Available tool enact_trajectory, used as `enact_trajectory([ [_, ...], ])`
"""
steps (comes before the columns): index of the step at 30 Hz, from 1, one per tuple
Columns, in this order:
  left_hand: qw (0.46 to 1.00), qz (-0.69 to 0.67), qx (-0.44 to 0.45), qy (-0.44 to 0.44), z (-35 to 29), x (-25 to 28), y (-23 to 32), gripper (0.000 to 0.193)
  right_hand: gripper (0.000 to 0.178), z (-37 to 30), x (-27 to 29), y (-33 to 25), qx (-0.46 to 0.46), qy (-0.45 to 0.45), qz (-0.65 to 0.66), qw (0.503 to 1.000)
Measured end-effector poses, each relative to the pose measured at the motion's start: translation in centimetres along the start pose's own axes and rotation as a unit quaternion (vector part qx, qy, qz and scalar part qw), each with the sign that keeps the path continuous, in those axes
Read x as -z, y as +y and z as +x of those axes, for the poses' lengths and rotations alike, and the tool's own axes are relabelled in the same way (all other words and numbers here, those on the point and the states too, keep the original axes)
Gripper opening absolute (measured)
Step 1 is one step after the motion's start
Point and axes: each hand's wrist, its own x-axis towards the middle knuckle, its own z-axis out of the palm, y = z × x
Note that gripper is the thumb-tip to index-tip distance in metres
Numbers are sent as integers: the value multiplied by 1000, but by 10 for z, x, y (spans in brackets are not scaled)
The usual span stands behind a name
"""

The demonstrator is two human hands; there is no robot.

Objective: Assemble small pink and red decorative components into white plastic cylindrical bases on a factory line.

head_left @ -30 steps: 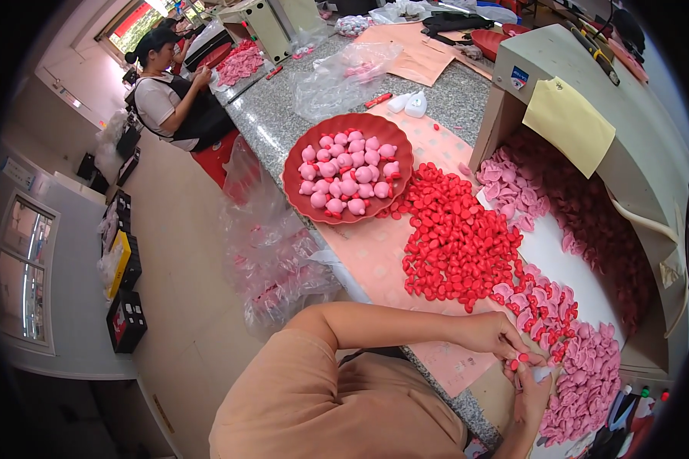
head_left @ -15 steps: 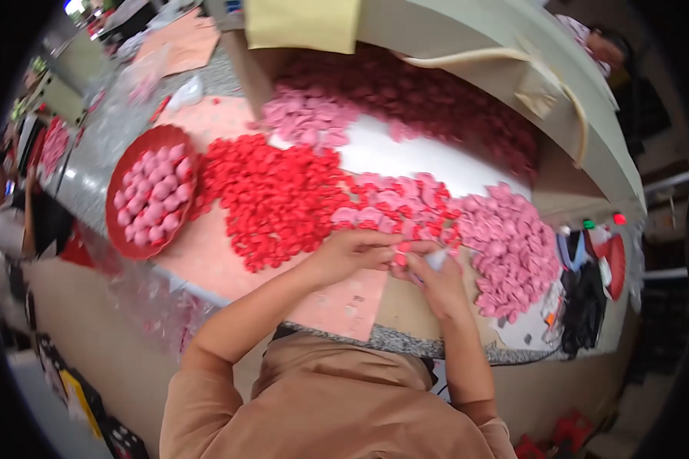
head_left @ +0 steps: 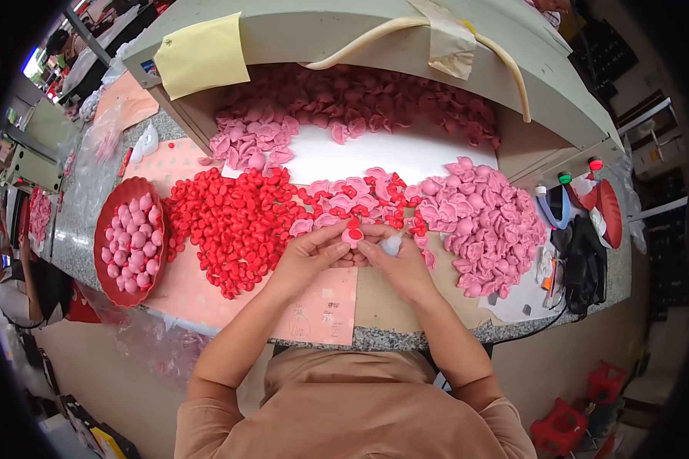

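A small pink rounded piece with a red part on it is pinched between the fingertips of both hands, over the table in front of me. My left hand closes on it from the left. My right hand meets it from the other side and also keeps a small whitish squeeze bottle tucked by its fingers. Just beyond the hands lie pink cupped pieces with small red parts among them. Left of these spreads a heap of red pieces; to the right is a pile of pink pieces.
A red scalloped bowl of pink balls stands at the left. Beyond the hands, a grey housing arches over more pink pieces. Black items and a cable lie at the right edge. Red stools stand on the floor, lower right.
The view has swung, so the table sits straighter in it. Both hands now hold the pink piece upright between them, its red part facing up; the bottle is still in the right hand.
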Motion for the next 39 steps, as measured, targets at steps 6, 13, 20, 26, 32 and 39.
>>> enact_trajectory([
  [6,999,49,-3,15,1,4,-1,39,30,2,1,0,-11,-13,3,1000],
  [13,1000,27,-2,12,3,6,-2,30,29,3,-2,6,23,-3,13,1000],
  [20,1000,18,12,-4,2,2,1,20,33,4,1,12,238,36,-286,928],
  [26,1000,11,20,-7,0,2,2,20,32,-1,-8,10,141,48,-130,980],
  [32,999,40,-4,2,-1,0,-2,21,33,-4,-7,8,151,27,-129,980],
  [39,999,51,-15,8,-2,-3,1,24,29,-5,-6,8,128,8,-46,991],
])
